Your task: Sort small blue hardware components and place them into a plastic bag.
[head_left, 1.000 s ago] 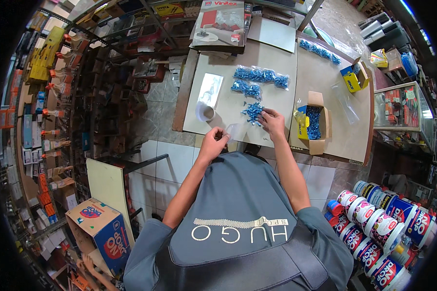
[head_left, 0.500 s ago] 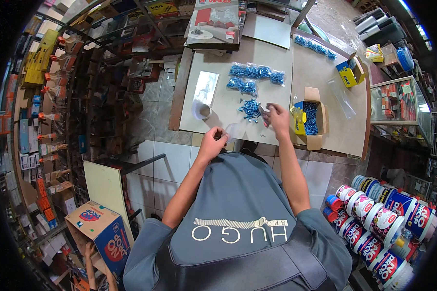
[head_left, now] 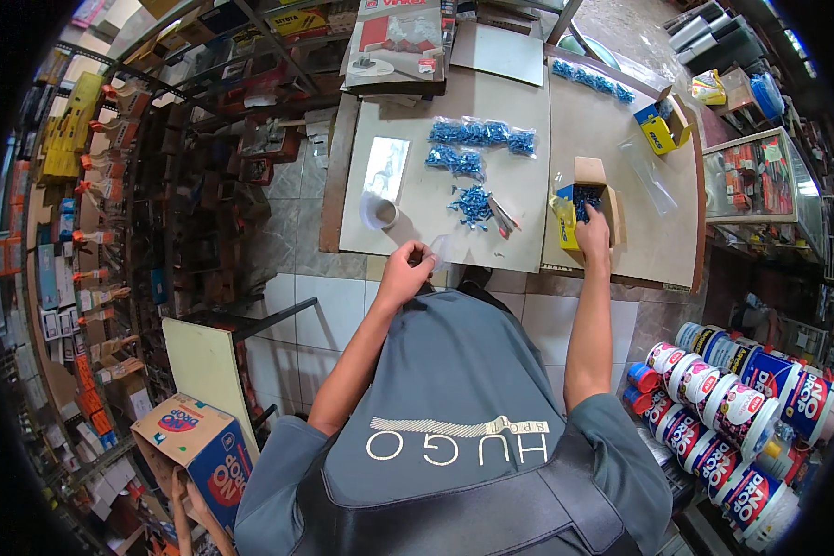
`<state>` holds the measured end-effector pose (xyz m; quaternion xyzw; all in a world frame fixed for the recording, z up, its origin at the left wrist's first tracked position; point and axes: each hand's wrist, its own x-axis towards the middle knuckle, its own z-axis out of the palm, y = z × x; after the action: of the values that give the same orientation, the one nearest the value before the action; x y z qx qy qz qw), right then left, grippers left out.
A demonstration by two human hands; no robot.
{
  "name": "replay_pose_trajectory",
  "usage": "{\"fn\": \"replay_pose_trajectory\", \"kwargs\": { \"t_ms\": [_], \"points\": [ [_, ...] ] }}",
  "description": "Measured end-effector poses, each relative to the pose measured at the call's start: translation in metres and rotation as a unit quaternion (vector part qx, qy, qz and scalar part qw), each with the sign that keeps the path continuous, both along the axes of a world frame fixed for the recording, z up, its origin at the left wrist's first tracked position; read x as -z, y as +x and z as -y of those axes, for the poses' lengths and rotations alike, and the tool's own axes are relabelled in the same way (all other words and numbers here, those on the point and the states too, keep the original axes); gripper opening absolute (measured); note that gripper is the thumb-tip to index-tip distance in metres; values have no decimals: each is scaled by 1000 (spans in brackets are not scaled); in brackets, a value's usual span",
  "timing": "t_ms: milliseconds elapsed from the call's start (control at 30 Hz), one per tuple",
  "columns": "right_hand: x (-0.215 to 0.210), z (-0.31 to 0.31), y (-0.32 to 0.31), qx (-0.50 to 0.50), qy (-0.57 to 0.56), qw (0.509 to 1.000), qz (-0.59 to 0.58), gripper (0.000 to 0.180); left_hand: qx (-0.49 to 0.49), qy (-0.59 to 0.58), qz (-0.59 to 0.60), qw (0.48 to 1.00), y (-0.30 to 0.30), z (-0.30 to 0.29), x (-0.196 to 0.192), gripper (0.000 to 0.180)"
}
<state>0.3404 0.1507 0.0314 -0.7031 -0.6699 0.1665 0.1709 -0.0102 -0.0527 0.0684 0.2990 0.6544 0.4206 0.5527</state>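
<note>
My left hand (head_left: 406, 272) is closed at the table's near edge, pinching a small clear plastic bag (head_left: 443, 252). My right hand (head_left: 594, 232) reaches into an open yellow-and-blue carton (head_left: 568, 235) of small blue screw-like pieces (head_left: 584, 196); its fingertips are hidden among them. Between the hands, a loose pile of blue pieces (head_left: 471, 206) lies on the table. A small metal hand tool with reddish tips (head_left: 504, 217) rests against the pile's right side. Beyond it are filled clear packets (head_left: 480, 133) of blue pieces. A roll (head_left: 385, 214) stands beside a clear plastic sheet (head_left: 386, 167) at left.
More filled packets (head_left: 591, 82) line the table's far right, near another yellow-and-blue box (head_left: 663, 125). A large printed box (head_left: 397, 42) stands at the back. Stacked paint buckets (head_left: 723, 408) sit at lower right. Another person's hands (head_left: 191, 505) touch a carton (head_left: 199, 454) at lower left.
My right hand has put the metal tool down beside the pile and moved right into the carton. My left hand stays with the plastic bag.
</note>
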Motion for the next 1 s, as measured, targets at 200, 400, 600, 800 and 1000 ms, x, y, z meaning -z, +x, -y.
{"fn": "replay_pose_trajectory", "kwargs": {
  "t_ms": [200, 400, 600, 800, 1000],
  "points": [
    [-9, -2, 10, -29, -38, 999, 23, 37, 2, -4, 4, 1000, 3, 1, 3, 15],
    [-12, 3, 20, -16, -65, 998, -23, 19, 8, -3, 7, 1000, 11, -6, 1, 16],
    [7, 1, 42, 59, -68, 978, -190, 19, 10, -8, 11, 1000, 18, -18, -6, 17],
    [-2, 2, 37, 159, -130, 811, -549, 18, 21, -7, -7, 1000, 21, -25, 0, 19],
    [-3, 0, 32, 176, -113, 797, -567, 19, 23, -19, -3, 1000, 25, -31, 0, 19]
  ]
}}
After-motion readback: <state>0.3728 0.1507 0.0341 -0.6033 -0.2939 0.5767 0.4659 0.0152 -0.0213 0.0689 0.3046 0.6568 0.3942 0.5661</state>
